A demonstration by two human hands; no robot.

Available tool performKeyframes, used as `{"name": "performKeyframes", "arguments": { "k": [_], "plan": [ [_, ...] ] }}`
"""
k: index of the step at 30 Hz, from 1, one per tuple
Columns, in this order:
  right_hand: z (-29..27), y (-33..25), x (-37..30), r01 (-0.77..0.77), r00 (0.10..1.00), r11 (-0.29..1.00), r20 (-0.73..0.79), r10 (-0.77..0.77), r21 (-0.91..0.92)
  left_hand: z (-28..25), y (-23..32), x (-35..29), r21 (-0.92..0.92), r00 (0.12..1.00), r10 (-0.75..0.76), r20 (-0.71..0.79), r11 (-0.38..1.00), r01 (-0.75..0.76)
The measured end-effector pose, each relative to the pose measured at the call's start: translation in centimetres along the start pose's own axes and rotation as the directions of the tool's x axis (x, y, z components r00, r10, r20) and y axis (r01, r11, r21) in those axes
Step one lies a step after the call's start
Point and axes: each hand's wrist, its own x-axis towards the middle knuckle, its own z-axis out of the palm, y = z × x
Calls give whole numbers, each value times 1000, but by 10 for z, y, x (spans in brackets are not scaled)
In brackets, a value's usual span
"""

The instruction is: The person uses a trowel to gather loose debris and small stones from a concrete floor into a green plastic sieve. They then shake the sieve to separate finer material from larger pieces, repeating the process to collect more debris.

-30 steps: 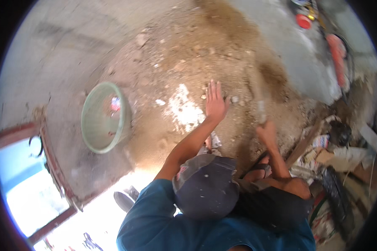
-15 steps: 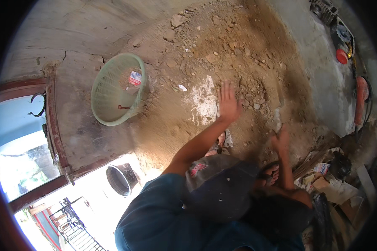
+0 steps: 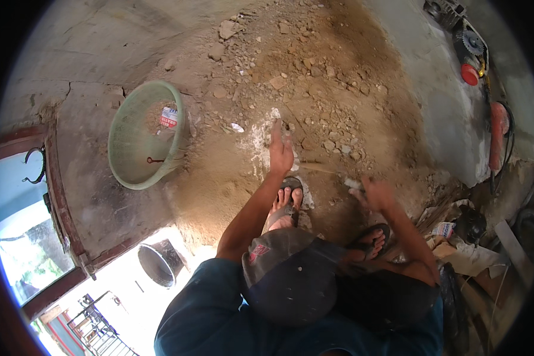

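Note:
My left hand (image 3: pixel 282 154) is stretched out over the dusty floor, its fingers extended beside a white powdery patch (image 3: pixel 258 143). It holds nothing that I can see. Lower and to the right, my right hand (image 3: pixel 377 194) is closed around a slim, stick-like tool with a pale part (image 3: pixel 354 184) at the fingers. The tool's far end is blurred against the dirt, and its kind cannot be made out. Loose stones and rubble (image 3: pixel 341 145) lie in the soil beyond both hands. My sandalled left foot (image 3: pixel 285 204) is just below the left hand.
A pale green mesh basket (image 3: pixel 115 145) stands at left, with a red-and-white packet (image 3: pixel 168 117) inside. A dark bucket (image 3: pixel 160 264) lies in bright light at lower left. Power tools (image 3: pixel 498 136) rest along the right wall. Cardboard scraps (image 3: pixel 474 258) pile up at lower right.
My left hand has moved left and slightly down. The right hand has shifted left, and its tool has swung from pointing away from me toward the left. The whole view has also shifted.

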Motion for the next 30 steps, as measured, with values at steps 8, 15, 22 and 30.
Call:
{"name": "performKeyframes", "arguments": {
  "k": [8,15,22,30],
  "plan": [
    [-77,26,65,-134,951,986,-291,101,-95,-15,-4,21,-159,948,-263,-181,959,235],
    [-62,-29,86,32,983,992,-178,-53,-121,-45,6,7,-198,820,-414,-394,910,364],
    [-72,-16,96,-264,883,963,-389,261,47,-71,11,-10,-5,804,-346,-485,920,392],
    [-50,-18,82,-239,916,956,-288,280,171,-156,33,4,-611,551,-626,-553,753,242]
  ]
}}
